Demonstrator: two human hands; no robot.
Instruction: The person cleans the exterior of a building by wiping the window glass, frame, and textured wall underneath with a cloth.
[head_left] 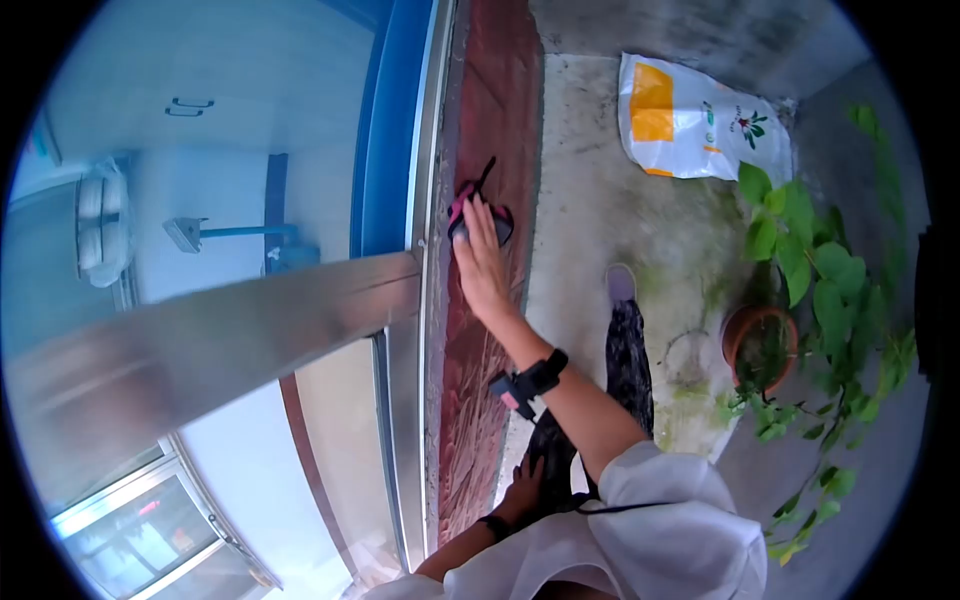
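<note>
My right hand (480, 262) reaches forward over the reddish ledge (490, 90) beside the window frame. Its fingers lie over a small pink-and-black object (503, 222) with a black strap, and the thumb is at its near-left side. The palm covers part of this object, so its exact kind is unclear. Lower down, my left hand (523, 490) rests against my dark patterned trousers (625, 350), fingers apart and holding nothing. Both wrists wear black bands; a small device (512, 393) hangs at the right one.
A metal-framed window (215, 320) with a blue edge fills the left side. On the concrete floor lies a white-and-orange sack (690, 125). A terracotta pot (735, 350) with a trailing leafy plant (830, 280) stands to the right of my foot (621, 283).
</note>
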